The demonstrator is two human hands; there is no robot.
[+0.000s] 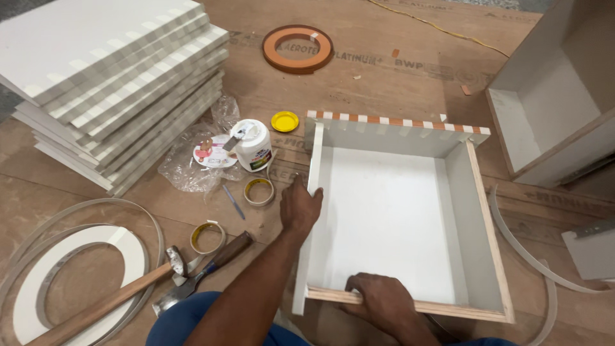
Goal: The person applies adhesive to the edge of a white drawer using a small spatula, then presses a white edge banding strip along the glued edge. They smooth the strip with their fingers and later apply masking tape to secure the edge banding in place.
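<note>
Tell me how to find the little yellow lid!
Start at the big white box that both hands hold. Just past its far left corner, on the brown floor, beside the white glue jar, lies the yellow lid. It's the only bright yellow round thing.

So the whole thing sits on a brown plywood sheet point(384, 70) laid flat as the work surface. Dead centre to 3 o'clock there's a white open box frame point(391, 218). At 10 o'clock, a stack of white panels point(115, 83). 12 o'clock has an orange edge-band roll point(297, 49). Near the middle: glue bottle point(253, 146), yellow cap point(284, 121), plastic bag point(192, 163), two tape rolls point(259, 191). At 7 o'clock, a hammer point(115, 296), a chisel point(208, 266) and white banding coils point(77, 275).
</note>
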